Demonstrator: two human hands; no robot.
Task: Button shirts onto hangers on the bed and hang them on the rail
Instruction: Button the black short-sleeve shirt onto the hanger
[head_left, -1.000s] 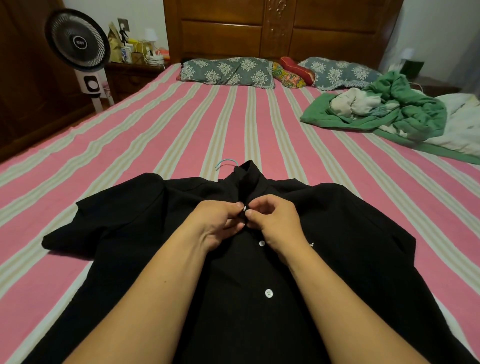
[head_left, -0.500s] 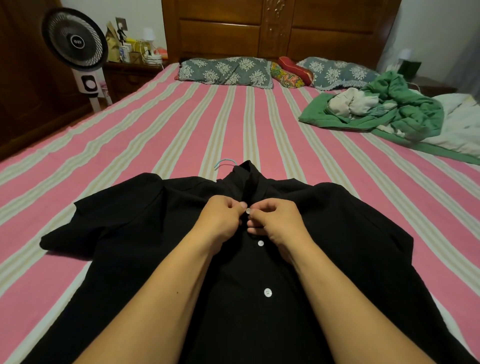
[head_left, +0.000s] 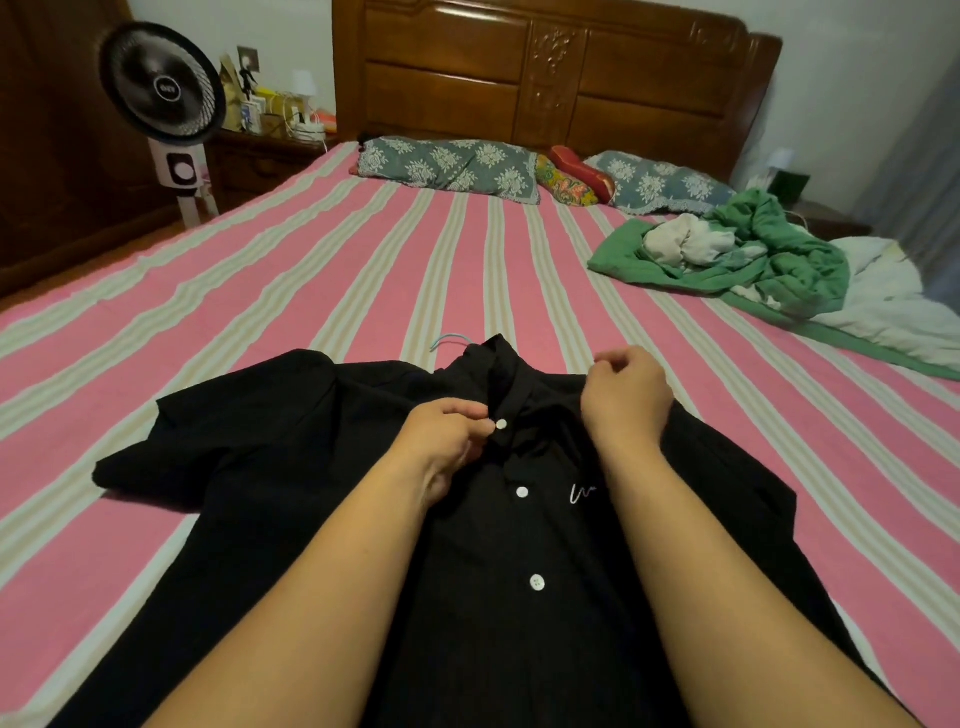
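Shirts I count: one, black shirt (head_left: 322, 519)
White buttons (head_left: 501, 424): three
Hands: two
Patterned pillows (head_left: 447, 166): two
Fans: one fan (head_left: 162, 85)

Bare striped bedspread (head_left: 363, 291) beyond, green clothes pile (head_left: 769, 270) far right

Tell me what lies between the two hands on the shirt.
In the head view, the black collar placket with the top white button lies between the left hand and right hand.
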